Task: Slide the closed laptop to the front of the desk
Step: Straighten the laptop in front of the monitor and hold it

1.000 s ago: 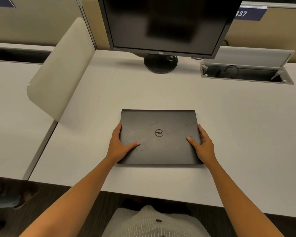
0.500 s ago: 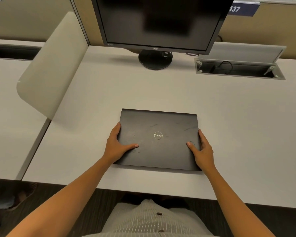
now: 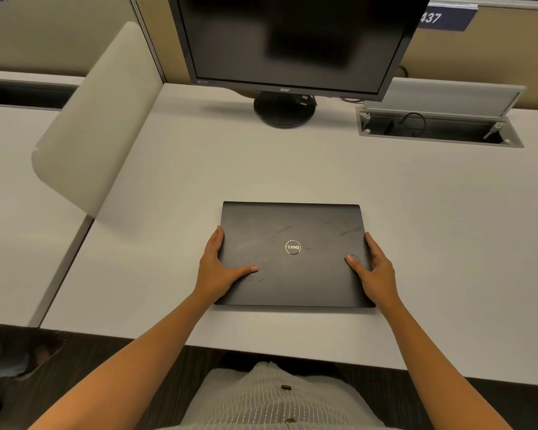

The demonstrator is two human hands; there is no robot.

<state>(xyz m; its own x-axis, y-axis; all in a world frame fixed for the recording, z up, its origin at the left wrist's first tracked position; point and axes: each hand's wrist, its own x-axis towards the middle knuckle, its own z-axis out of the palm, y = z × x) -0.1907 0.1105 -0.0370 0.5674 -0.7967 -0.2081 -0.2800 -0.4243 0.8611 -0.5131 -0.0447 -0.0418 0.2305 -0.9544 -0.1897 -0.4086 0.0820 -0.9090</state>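
One laptop, closed, lying flat on the pale desk, toward the front edge and roughly midway along it, with a strip of bare desk between its near edge and the desk's front edge. Lid matte black, scuffed with faint streaks and smudges; round silver logo at centre reads upside down from this side. Far edge of the lid is rounded.

Two hands on it. Left hand clasps the left side near the front corner: thumb lies on the lid, fingers run along the side edge; whether they tuck under is hidden. Right hand mirrors it on the right side, thumb on the lid, fingers along the edge. Each grip is closed on the laptop. The near corners of the lid are covered by the palms.

One monitor at the back edge, screen dark, its top cut off by the frame; round black stand partly behind it. One cable hatch toward the back right corner, flap up, a dark cord inside, contents hard to make out. One curved divider panel along the left edge. A blue sign behind shows "437", partly hidden.
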